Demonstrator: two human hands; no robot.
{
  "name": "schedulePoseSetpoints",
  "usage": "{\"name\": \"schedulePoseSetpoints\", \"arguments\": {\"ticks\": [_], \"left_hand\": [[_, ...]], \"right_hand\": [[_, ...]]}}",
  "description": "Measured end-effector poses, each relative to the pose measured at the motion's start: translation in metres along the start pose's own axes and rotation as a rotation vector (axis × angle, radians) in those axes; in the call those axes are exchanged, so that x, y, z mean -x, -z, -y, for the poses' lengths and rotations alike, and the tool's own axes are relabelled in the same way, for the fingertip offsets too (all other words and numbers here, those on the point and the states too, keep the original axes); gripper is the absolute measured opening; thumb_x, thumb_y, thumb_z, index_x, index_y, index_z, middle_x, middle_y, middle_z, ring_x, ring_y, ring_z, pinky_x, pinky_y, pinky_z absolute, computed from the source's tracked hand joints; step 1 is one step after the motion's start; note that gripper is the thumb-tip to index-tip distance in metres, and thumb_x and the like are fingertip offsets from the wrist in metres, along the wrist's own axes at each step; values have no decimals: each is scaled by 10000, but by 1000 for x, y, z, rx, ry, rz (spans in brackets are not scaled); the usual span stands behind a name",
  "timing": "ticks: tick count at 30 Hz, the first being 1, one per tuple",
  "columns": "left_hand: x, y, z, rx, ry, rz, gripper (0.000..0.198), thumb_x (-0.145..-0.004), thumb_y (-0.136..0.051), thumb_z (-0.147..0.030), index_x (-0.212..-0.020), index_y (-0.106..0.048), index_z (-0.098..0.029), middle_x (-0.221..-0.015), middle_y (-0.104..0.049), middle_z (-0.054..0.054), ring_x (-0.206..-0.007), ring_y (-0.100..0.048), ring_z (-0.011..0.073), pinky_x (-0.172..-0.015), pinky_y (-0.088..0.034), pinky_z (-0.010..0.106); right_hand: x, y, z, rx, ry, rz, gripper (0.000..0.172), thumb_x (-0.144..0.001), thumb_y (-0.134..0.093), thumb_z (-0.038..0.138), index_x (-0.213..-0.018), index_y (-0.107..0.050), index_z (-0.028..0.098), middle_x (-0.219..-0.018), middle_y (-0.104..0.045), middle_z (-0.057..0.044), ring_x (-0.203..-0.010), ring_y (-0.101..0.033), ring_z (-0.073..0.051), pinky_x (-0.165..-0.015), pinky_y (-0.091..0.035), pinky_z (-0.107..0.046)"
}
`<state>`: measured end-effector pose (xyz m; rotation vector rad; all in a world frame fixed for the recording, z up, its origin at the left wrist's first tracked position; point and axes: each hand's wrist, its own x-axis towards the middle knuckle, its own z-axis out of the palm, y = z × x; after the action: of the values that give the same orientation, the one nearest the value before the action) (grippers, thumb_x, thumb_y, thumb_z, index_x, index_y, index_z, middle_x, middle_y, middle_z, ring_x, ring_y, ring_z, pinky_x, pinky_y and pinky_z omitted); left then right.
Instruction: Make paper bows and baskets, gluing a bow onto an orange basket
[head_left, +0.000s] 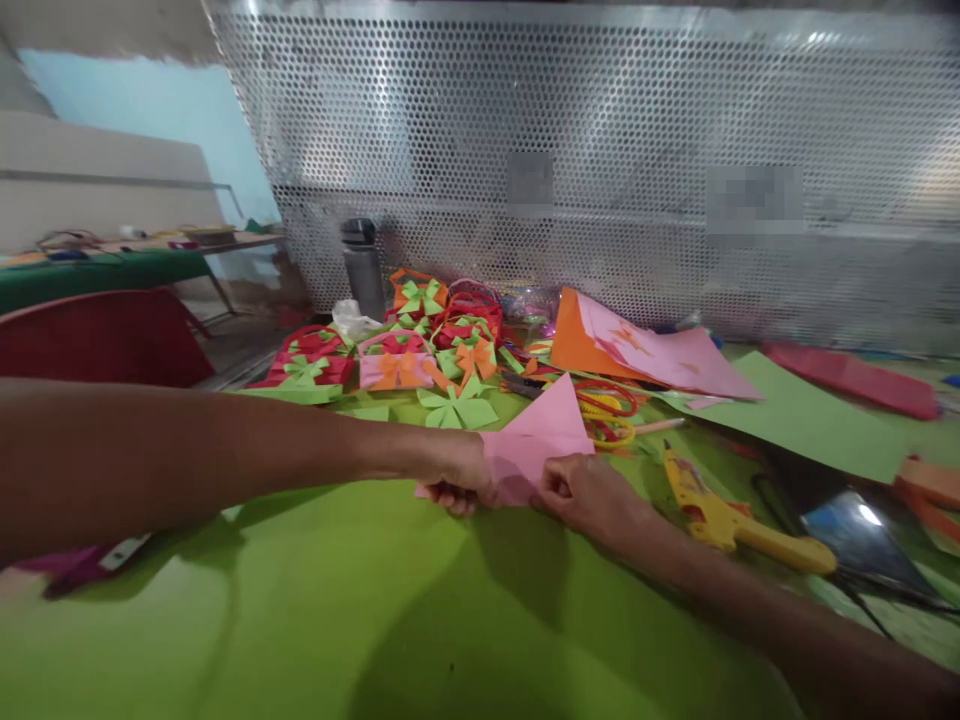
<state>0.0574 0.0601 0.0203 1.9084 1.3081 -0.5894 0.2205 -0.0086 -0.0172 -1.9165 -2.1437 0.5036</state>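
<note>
A folded sheet of pink paper [534,440] lies on the green tabletop [315,600], its pointed corner aimed away from me. My left hand [459,472] is closed on the paper's left part, fingers curled at its lower edge. At the lower right edge, my right hand [581,490] is closed with its knuckles bent against the pink sheet. Just beyond the paper are scissors with red handles [609,397] and another pair with yellow handles [616,432]. A green paper flower [457,407] rests left of the paper's tip.
Small paper baskets with bows [397,365] cluster at the back, near a dark bottle [363,270]. A yellow glue gun [731,520] lies right of my right hand. Pink sheets [675,360] and a green sheet [817,415] spread behind it. A perforated metal panel [480,120] stands behind the table.
</note>
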Motion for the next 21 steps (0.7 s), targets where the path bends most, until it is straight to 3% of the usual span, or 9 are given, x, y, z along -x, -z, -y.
{"name": "schedulePoseSetpoints", "arguments": {"ticks": [3,8,12,17,21], "left_hand": [[9,5,10,-1,121,104,286,-906,-551,-323,-1128,-562,-142,-1099,-594,82,-913,-609,198,-771,-526,390],[18,10,36,45,127,108,241,-917,-534,-332,-1039,-579,-129,-921,-614,42,-714,-602,133,-618,-524,286],[24,14,53,93,119,88,224,-914,-536,-324,-830,-581,-121,-642,-537,-40,-446,-443,54,-418,-380,179],[27,17,68,138,163,47,391,-837,-575,-358,-518,-509,-141,-417,-452,-40,-334,-357,62,-354,-249,198],[26,17,78,105,199,44,418,-860,-540,-381,-517,-512,-142,-417,-441,-42,-338,-355,67,-364,-261,207]], "right_hand": [[2,2,2,-4,5,8,158,-750,-551,236,-604,-542,177,-566,-535,28,-515,-418,-100,-484,-242,-229],[3,2,2,-6,-1,23,180,-759,-546,263,-603,-517,178,-569,-528,26,-517,-425,-102,-486,-248,-230],[1,0,0,-1,-14,24,174,-758,-556,265,-611,-526,178,-584,-554,14,-531,-446,-109,-495,-261,-231],[0,-2,-2,4,-22,37,158,-766,-564,269,-640,-562,175,-613,-601,-3,-543,-481,-119,-506,-278,-234],[1,-2,-2,13,-25,42,159,-772,-573,277,-652,-582,173,-631,-619,-13,-559,-496,-127,-516,-281,-237]]}}
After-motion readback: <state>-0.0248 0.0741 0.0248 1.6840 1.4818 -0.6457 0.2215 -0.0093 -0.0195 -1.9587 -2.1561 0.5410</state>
